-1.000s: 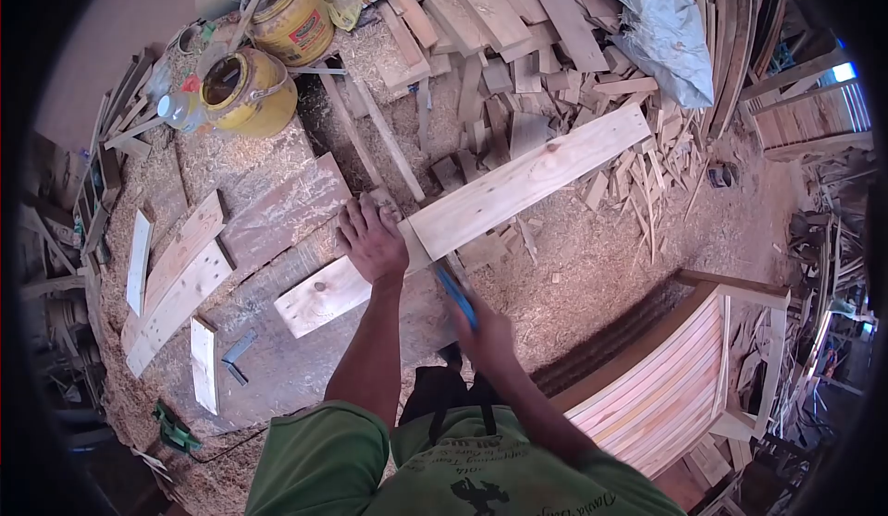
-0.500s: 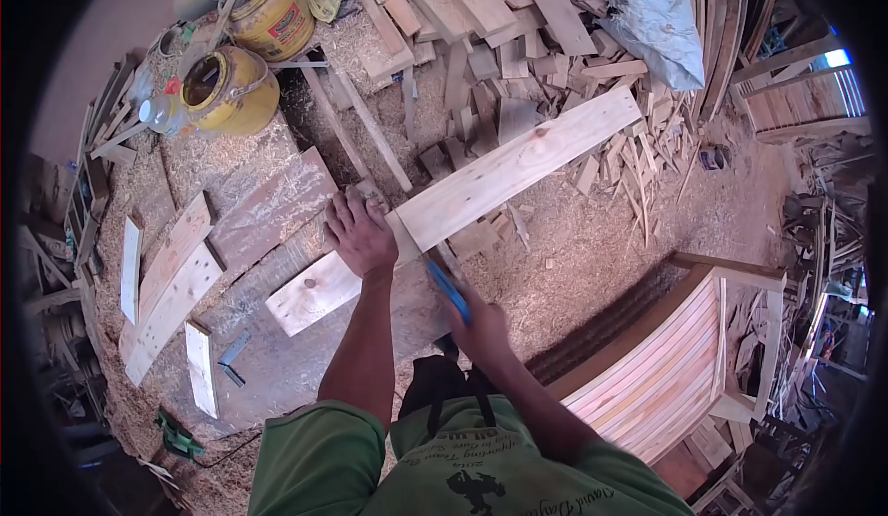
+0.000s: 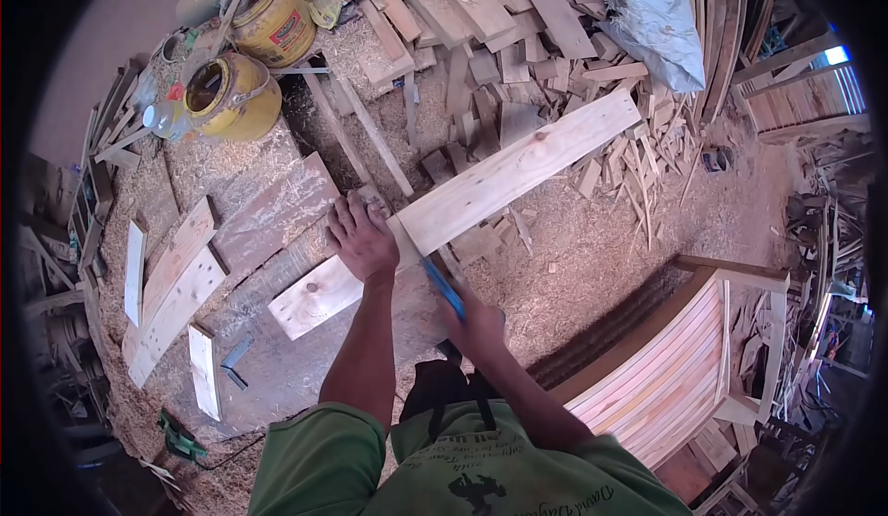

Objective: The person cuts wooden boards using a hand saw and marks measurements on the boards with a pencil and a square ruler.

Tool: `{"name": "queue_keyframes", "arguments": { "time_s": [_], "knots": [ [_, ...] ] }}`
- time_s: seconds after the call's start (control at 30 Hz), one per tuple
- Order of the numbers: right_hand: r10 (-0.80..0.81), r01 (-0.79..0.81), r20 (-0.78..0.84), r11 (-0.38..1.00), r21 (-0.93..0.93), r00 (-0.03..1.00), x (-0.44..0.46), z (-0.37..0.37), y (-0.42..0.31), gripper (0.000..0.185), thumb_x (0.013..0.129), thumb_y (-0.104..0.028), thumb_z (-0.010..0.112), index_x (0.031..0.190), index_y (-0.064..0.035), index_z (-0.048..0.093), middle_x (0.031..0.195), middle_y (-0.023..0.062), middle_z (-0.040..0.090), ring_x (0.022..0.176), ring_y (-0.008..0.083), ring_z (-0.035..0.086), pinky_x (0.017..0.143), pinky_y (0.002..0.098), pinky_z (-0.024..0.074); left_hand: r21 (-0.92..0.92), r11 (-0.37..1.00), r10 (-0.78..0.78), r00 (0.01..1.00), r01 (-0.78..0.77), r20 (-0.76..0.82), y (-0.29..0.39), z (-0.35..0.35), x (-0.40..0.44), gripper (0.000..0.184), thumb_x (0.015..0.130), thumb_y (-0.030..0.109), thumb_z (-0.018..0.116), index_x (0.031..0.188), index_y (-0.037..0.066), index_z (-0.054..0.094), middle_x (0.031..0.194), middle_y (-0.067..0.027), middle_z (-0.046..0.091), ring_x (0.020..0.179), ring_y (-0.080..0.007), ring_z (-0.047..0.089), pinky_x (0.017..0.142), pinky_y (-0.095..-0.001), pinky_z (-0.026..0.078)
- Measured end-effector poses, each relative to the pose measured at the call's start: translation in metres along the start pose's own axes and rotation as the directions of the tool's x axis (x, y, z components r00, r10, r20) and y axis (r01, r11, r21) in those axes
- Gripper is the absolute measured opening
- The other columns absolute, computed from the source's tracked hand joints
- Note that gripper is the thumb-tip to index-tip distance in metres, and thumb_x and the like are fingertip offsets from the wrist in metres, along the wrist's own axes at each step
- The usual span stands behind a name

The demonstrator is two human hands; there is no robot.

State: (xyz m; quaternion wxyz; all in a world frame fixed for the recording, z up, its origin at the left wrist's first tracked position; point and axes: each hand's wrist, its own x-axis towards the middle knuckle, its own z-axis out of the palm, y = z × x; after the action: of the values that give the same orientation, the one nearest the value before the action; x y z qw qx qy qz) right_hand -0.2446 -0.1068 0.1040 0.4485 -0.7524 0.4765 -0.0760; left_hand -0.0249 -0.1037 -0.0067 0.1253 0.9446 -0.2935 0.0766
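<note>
A long pale board (image 3: 518, 174) lies slanted across the workbench (image 3: 277, 368), its right part reaching out past the bench edge. My left hand (image 3: 363, 239) lies flat on the board with its fingers spread toward the far edge. Just to the right of it, a cut line runs across the board. My right hand (image 3: 479, 327) is wrapped round the end of a blue-sided saw (image 3: 443, 288), whose front end meets the near edge of the board at that line. The blade is mostly hidden.
Two yellow buckets (image 3: 234, 98) and a clear bottle (image 3: 165, 119) stand at the upper left. Short boards and a metal square (image 3: 235, 362) lie on the bench's left. Offcuts pile up beyond the board. A slatted wooden frame (image 3: 661, 359) stands at the lower right.
The view has shifted slightly. My right hand has moved a little with the saw near the cut line, while my left hand keeps its place on the board.
</note>
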Motion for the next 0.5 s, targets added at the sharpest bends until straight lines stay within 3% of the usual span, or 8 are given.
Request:
{"name": "queue_keyframes", "arguments": {
  "time_s": [0.13, 0.2, 0.27, 0.37, 0.43, 0.5],
  "knots": [
    [-0.064, 0.062, -0.027, 0.997, -0.054, 0.998, 0.036, 0.023, -0.016, 0.030, 0.102, -0.030, 0.069, 0.121, -0.0055, 0.069, 0.075, 0.0257, 0.070, 0.073, 0.0485, 0.072, 0.066, 0.0567, 0.0586, -0.004, 1.000, 0.005, 1.000, -0.005, -0.023, 0.002, -0.001, 0.005, 0.049, 0.112, 0.037, 0.047, 0.153, 0.010, 0.055, 0.156, -0.0170, 0.055, 0.150, -0.0401, 0.044, 0.124, -0.0586, 0.031],
    [-0.011, 0.010, -0.018, 0.999, -0.050, 1.000, -0.034, -0.024, -0.013, 0.030, 0.102, -0.029, 0.070, 0.121, -0.0064, 0.071, 0.076, 0.0257, 0.071, 0.072, 0.0479, 0.073, 0.067, 0.0562, 0.0596, -0.006, 1.000, 0.015, 1.000, -0.015, -0.019, 0.001, -0.001, -0.001, 0.049, 0.113, 0.037, 0.047, 0.152, 0.010, 0.055, 0.156, -0.0171, 0.055, 0.150, -0.0402, 0.044, 0.124, -0.0590, 0.032],
    [0.013, -0.005, -0.065, 0.994, 0.113, 0.998, -0.109, -0.060, 0.003, 0.033, 0.102, -0.029, 0.070, 0.127, -0.0074, 0.071, 0.080, 0.0245, 0.073, 0.075, 0.0462, 0.074, 0.069, 0.0556, 0.0606, 0.000, 1.000, 0.020, 1.000, -0.020, -0.023, -0.002, 0.000, -0.002, 0.049, 0.113, 0.037, 0.046, 0.153, 0.010, 0.055, 0.157, -0.0172, 0.055, 0.149, -0.0403, 0.045, 0.124, -0.0593, 0.032],
    [0.067, -0.061, -0.049, 0.992, 0.107, 0.997, -0.125, -0.072, -0.002, 0.036, 0.102, -0.029, 0.071, 0.132, -0.0080, 0.070, 0.083, 0.0232, 0.075, 0.079, 0.0447, 0.076, 0.070, 0.0548, 0.0611, 0.000, 1.000, 0.002, 1.000, -0.002, -0.006, -0.001, 0.000, -0.001, 0.049, 0.114, 0.038, 0.046, 0.153, 0.011, 0.055, 0.158, -0.0171, 0.054, 0.150, -0.0404, 0.045, 0.125, -0.0592, 0.030],
    [0.115, -0.115, 0.048, 0.993, -0.016, 0.992, -0.077, -0.040, 0.006, 0.036, 0.101, -0.028, 0.071, 0.130, -0.0064, 0.069, 0.083, 0.0240, 0.074, 0.078, 0.0452, 0.075, 0.069, 0.0552, 0.0604, 0.006, 1.000, -0.005, 1.000, 0.005, 0.004, -0.002, 0.000, -0.001, 0.049, 0.114, 0.038, 0.046, 0.153, 0.011, 0.055, 0.159, -0.0169, 0.054, 0.150, -0.0401, 0.044, 0.125, -0.0589, 0.030],
    [-0.013, 0.013, -0.048, 1.000, 0.009, 0.999, -0.011, 0.005, 0.013, 0.034, 0.101, -0.027, 0.071, 0.129, -0.0082, 0.070, 0.079, 0.0240, 0.073, 0.074, 0.0464, 0.074, 0.067, 0.0565, 0.0595, 0.007, 1.000, -0.006, 1.000, 0.006, -0.001, -0.001, 0.002, 0.000, 0.049, 0.114, 0.038, 0.046, 0.153, 0.011, 0.056, 0.159, -0.0168, 0.054, 0.151, -0.0397, 0.044, 0.125, -0.0586, 0.030]
  ]
}}
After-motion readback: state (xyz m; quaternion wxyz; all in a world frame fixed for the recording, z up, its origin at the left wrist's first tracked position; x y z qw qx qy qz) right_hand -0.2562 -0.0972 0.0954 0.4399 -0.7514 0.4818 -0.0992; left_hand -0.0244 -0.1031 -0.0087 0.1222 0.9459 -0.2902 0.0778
